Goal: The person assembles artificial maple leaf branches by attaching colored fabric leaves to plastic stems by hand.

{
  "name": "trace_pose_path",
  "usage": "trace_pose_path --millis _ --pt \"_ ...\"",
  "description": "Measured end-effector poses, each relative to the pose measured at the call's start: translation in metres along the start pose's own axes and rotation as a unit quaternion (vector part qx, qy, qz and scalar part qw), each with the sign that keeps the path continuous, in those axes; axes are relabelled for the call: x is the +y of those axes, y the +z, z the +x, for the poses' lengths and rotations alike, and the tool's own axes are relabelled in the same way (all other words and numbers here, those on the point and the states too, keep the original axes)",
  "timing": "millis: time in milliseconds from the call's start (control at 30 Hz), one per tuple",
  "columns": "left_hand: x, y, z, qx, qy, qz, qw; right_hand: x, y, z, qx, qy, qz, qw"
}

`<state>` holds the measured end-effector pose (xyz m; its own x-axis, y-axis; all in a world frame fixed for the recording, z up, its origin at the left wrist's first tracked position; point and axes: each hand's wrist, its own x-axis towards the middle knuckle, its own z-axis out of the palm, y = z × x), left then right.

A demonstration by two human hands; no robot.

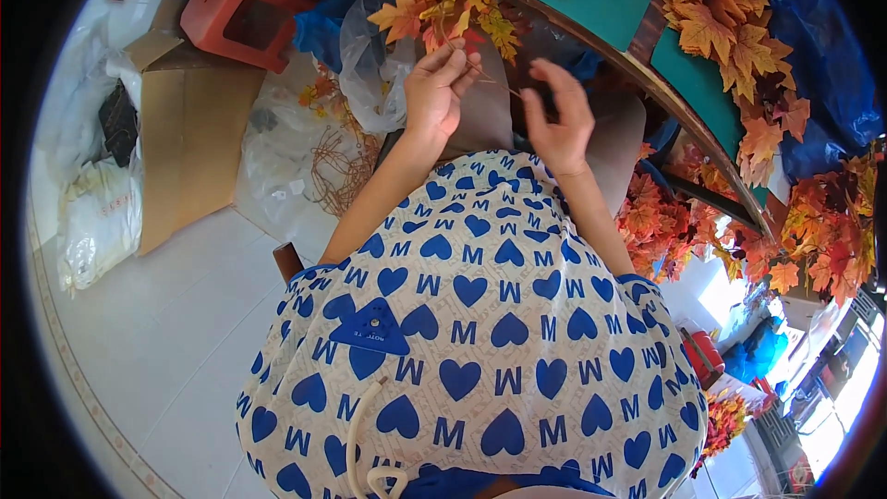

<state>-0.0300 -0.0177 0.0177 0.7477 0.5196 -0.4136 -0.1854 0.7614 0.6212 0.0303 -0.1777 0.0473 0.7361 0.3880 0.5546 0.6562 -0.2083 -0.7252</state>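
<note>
My left hand [432,91] is raised in front of my lap, thumb and fingertips pinched on the thin brown stem of an artificial maple leaf spray [399,17]. Its orange, yellow and red leaves fan out just beyond the fingers. From the pinch, the stem's bare end slants rightward toward my right hand [564,122]. That hand has its thumb and fingers apart, the thumb tip close by the stem's end. Whether the thumb touches the stem I cannot make out.
A green-topped table [605,9] with a wooden edge curves across the far side, maple leaf garlands [725,28] lying over it. At left stand a cardboard box [199,143] and a red plastic stool [205,18]. A clear plastic bag [277,166] lies beside brown stems [337,171].
</note>
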Motion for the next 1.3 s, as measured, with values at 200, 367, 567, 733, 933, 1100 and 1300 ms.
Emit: trace_pose_path --millis 200,367,567,733,933,1100,1300 --pt "0.008 -0.005 0.004 -0.023 0.022 -0.014 0.999 0.031 -0.02 -0.008 0.025 0.163 0.089 0.982" --pt "0.007 -0.003 0.005 -0.026 0.031 -0.013 0.999 0.016 -0.014 -0.009 -0.052 0.28 0.255 0.924" --pt "0.009 0.003 0.008 -0.027 0.046 0.001 0.999 0.004 -0.001 -0.015 -0.195 0.283 0.22 0.913" --pt "0.006 -0.008 0.007 0.042 0.033 -0.024 0.998 -0.003 -0.015 0.001 -0.209 -0.084 -0.006 0.974" --pt "0.006 -0.036 0.013 -0.105 -0.138 -0.138 0.975 -0.017 -0.046 0.097 -0.031 -0.134 -0.112 0.984" --pt "-0.007 -0.032 0.003 -0.185 -0.233 -0.13 0.946 -0.009 -0.053 0.156 -0.049 -0.114 -0.182 0.976" --pt "-0.029 -0.023 -0.013 -0.176 -0.357 -0.046 0.916 -0.031 -0.018 0.175 -0.071 -0.09 -0.036 0.993"
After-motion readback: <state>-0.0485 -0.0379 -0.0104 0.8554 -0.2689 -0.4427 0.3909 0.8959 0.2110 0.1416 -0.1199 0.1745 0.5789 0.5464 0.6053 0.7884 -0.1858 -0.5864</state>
